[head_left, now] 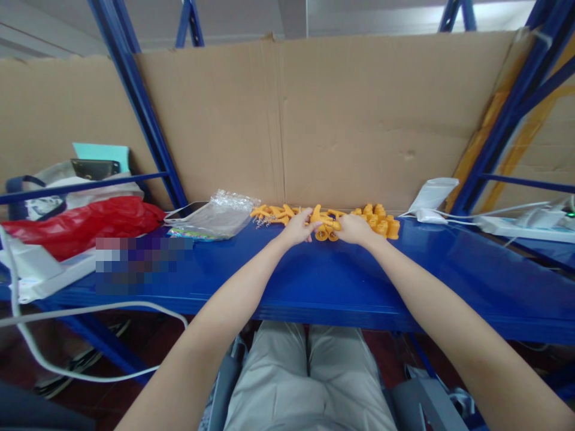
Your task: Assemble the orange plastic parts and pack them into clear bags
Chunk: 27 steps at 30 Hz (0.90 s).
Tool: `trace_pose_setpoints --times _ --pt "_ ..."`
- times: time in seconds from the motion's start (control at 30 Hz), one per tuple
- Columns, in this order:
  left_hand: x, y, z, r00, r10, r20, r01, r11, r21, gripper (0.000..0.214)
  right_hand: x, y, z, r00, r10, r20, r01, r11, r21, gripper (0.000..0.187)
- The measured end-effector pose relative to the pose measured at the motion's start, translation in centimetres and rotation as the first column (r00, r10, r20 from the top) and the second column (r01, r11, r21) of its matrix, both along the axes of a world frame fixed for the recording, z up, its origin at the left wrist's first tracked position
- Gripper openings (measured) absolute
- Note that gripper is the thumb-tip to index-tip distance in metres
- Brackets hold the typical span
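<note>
My left hand (298,228) is closed, its fingertips on a yellow plastic piece (324,219). My right hand (358,229) is also closed, with its fingers on the right end of that yellow piece. The piece's exact shape is partly hidden by my fingers. Just below it on the blue shelf sit two round yellow parts (321,234). Left of my left hand lie several yellow pieces with small metal chains (269,215). Beyond my right hand, several chunky yellow plastic parts (387,225) stand grouped together.
A clear plastic bag (220,216) lies left of the yellow pieces. Farther left are a red bag (99,221) and a white power strip (58,275). A white charger with cables (431,209) sits at the right. Cardboard (332,120) backs the blue shelf (323,281).
</note>
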<state>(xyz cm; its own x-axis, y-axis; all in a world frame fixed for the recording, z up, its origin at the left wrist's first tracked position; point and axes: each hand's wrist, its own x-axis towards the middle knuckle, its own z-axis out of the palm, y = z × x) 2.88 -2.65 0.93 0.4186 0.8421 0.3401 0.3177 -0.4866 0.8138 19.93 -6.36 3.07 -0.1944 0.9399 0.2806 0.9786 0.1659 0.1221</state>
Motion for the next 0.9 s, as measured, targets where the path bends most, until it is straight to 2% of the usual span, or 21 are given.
trace_pose_setpoints --times 0.23,0.33,0.6,0.77,0.9 --pt "-0.4 0.0 0.0 0.992 0.034 -0.119 -0.011 0.982 0.188 0.021 0.0 0.0 0.1 0.996 0.051 -0.071 -0.056 0.996 -0.064 0.037" --pt "-0.4 0.0 -0.3 0.987 0.051 -0.152 -0.017 0.977 0.214 0.021 0.2 0.0 -0.2 0.993 0.058 -0.098 -0.064 0.996 -0.062 0.036" --pt "0.0 0.0 -0.4 0.994 0.096 -0.054 -0.092 0.993 0.079 0.014 0.5 0.3 -0.8 0.979 0.092 -0.182 -0.092 0.996 0.009 0.029" --pt "-0.9 1.0 -0.4 0.981 0.191 0.018 -0.191 0.981 0.025 0.012 0.5 0.8 -1.2 0.931 0.219 -0.293 -0.198 0.975 0.098 0.033" --pt "-1.7 1.7 -0.6 0.963 0.269 0.024 -0.269 0.963 0.002 0.013 0.3 1.1 -1.5 0.884 0.319 -0.342 -0.304 0.948 0.098 0.041"
